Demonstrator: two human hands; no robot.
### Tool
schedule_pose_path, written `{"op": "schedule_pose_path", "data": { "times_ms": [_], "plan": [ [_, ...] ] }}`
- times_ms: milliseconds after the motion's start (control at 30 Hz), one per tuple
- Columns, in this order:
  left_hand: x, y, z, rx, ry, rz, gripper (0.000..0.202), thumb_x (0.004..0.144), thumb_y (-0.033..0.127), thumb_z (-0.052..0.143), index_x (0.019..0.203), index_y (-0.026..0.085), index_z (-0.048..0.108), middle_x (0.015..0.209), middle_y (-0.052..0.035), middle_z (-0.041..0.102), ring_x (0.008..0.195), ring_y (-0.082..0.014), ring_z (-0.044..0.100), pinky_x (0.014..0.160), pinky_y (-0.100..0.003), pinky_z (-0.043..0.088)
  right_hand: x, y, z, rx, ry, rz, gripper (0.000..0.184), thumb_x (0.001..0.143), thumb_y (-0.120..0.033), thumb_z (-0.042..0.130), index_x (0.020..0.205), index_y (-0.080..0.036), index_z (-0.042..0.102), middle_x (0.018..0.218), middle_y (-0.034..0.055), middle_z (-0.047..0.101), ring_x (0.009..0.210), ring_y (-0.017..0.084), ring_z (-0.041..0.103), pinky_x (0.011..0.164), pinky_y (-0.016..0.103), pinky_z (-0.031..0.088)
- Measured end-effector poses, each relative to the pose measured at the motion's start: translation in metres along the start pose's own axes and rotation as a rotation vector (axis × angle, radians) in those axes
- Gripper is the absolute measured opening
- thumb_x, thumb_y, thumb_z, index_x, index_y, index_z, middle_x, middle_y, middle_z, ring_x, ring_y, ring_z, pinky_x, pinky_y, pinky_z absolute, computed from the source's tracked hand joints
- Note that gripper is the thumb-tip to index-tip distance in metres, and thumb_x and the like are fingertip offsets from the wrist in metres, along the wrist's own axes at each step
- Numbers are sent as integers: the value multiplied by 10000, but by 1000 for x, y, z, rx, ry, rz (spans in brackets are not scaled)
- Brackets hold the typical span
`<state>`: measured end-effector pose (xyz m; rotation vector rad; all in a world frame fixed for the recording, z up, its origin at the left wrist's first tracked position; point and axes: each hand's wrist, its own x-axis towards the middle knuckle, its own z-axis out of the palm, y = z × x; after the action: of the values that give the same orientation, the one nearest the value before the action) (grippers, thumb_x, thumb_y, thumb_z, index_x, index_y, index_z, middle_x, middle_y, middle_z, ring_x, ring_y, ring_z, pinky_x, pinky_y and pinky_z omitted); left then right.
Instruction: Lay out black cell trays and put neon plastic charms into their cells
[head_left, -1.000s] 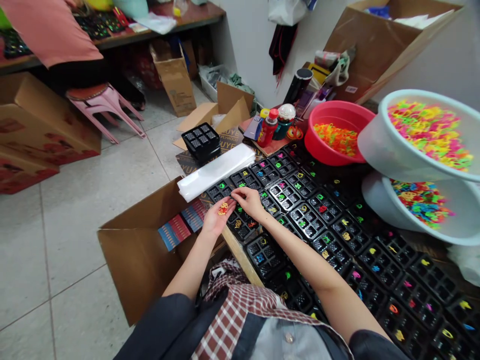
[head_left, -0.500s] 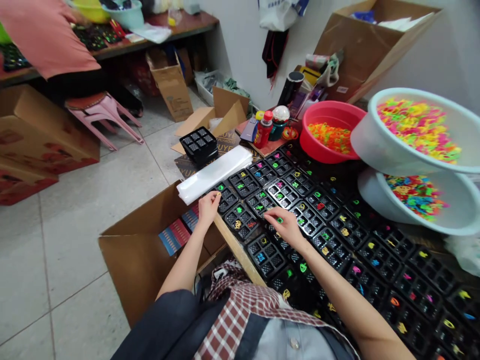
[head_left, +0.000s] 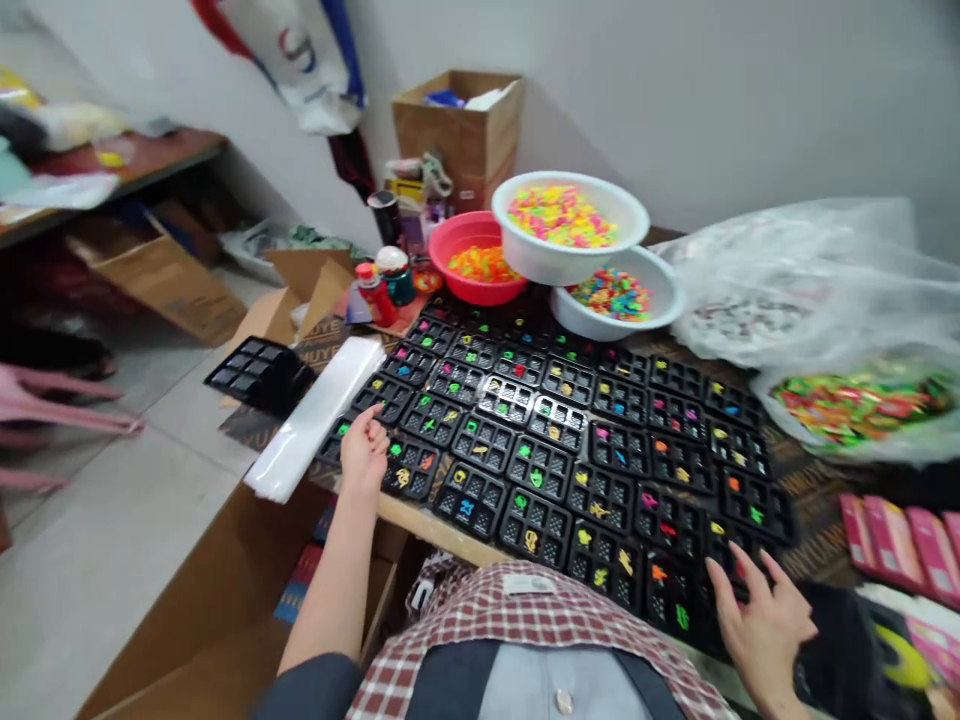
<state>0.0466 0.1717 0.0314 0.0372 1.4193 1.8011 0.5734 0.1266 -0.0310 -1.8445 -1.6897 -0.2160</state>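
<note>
My left hand [head_left: 365,450] is above the front left trays, its fingers curled together; anything in the pinch is too small to make out. At the right end of the rows my right hand [head_left: 766,622] is spread, with its fingertips over a black tray [head_left: 679,592]. Black compartment trays [head_left: 536,525] cover the table in rows, many with small bright pieces in some compartments. A blue piece [head_left: 466,508] lies in one tray near the front edge. Beside my left hand is a stack of clear plastic sleeves [head_left: 319,415].
Behind the trays stand a red basin [head_left: 442,245] and two pale basins, the upper pale basin [head_left: 517,255] overlapping the lower pale basin [head_left: 667,310], all holding colourful pieces. Plastic bags [head_left: 795,240] and pink packets [head_left: 892,535] lie right. An open carton [head_left: 187,620] stands below left.
My view has turned to the right. My right hand has moved from the left-hand trays to the right end and spread its fingers. My left hand stays near the left trays, fingers closed.
</note>
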Motion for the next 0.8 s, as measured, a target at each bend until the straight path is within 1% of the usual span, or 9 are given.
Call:
{"op": "schedule_pose_path", "data": {
  "times_ms": [100, 167, 267, 367, 500, 567, 667, 733, 800],
  "plan": [
    [-13, -19, 68, -164, -147, -282, 103, 808, 132, 543, 754, 161, 626, 520, 56, 405, 375, -34, 370, 380, -127, 318, -35, 19, -9, -88, 27, 70, 554, 839, -606, 418, 1108, -195, 675, 1174, 202, 560, 1077, 406, 536, 832, 578, 430],
    [-30, -42, 113, -147, -203, -490, 159, 841, 117, 485, 817, 158, 637, 640, -13, 532, 516, -84, 543, 476, -169, 454, -46, 20, -8, -105, 54, 130, 564, 854, -595, 386, 1153, -196, 647, 1236, 207, 529, 1123, 406, 514, 855, 585, 422],
    [-54, -78, 175, -18, -232, -724, 253, 872, 88, 395, 938, 149, 631, 746, -64, 566, 585, -122, 571, 510, -217, 502, -49, 19, -4, -84, 107, 186, 574, 873, -588, 362, 1165, -176, 634, 1289, 224, 500, 1161, 400, 496, 885, 578, 418],
    [-64, -96, 244, 37, -317, -733, 326, 896, 81, 338, 1072, 140, 606, 825, -88, 587, 615, -132, 571, 554, -246, 529, -48, 21, -3, -57, 203, 253, 576, 881, -592, 372, 1136, -159, 652, 1273, 236, 508, 1142, 397, 505, 890, 573, 416],
    [-62, -86, 351, -37, -462, -629, 311, 935, 169, 389, 1190, 163, 567, 988, -93, 628, 741, -129, 617, 708, -270, 562, -50, 22, -5, -44, 326, 324, 584, 881, -611, 380, 1086, -157, 685, 1188, 225, 549, 1089, 389, 528, 882, 570, 416],
    [-63, -81, 391, -71, -497, -552, 318, 956, 283, 417, 1235, 187, 537, 1104, -102, 618, 822, -146, 635, 755, -302, 565, -50, 21, -7, -48, 356, 326, 573, 886, -609, 372, 1050, -168, 699, 1138, 210, 572, 1057, 376, 546, 870, 556, 423],
    [-65, -87, 408, 41, -578, -364, 328, 952, 336, 436, 1200, 152, 548, 1215, -144, 578, 895, -176, 654, 774, -308, 548, -50, 19, -10, -55, 374, 312, 538, 902, -578, 368, 1018, -176, 706, 1105, 195, 591, 1018, 357, 563, 851, 530, 436],
    [-58, -94, 393, 148, -607, -125, 277, 947, 313, 429, 1076, 138, 601, 1185, -131, 588, 898, -169, 661, 764, -267, 532, -50, 19, -12, -65, 378, 283, 521, 913, -553, 370, 1008, -165, 705, 1103, 199, 597, 1000, 354, 572, 838, 518, 441],
    [-37, -90, 366, 228, -493, 243, 277, 956, 299, 377, 978, 169, 621, 1129, -91, 601, 927, -156, 651, 770, -239, 519, -50, 21, -13, -75, 373, 245, 507, 921, -531, 375, 1019, -155, 700, 1110, 205, 601, 996, 359, 582, 831, 514, 444]
  ]
}}
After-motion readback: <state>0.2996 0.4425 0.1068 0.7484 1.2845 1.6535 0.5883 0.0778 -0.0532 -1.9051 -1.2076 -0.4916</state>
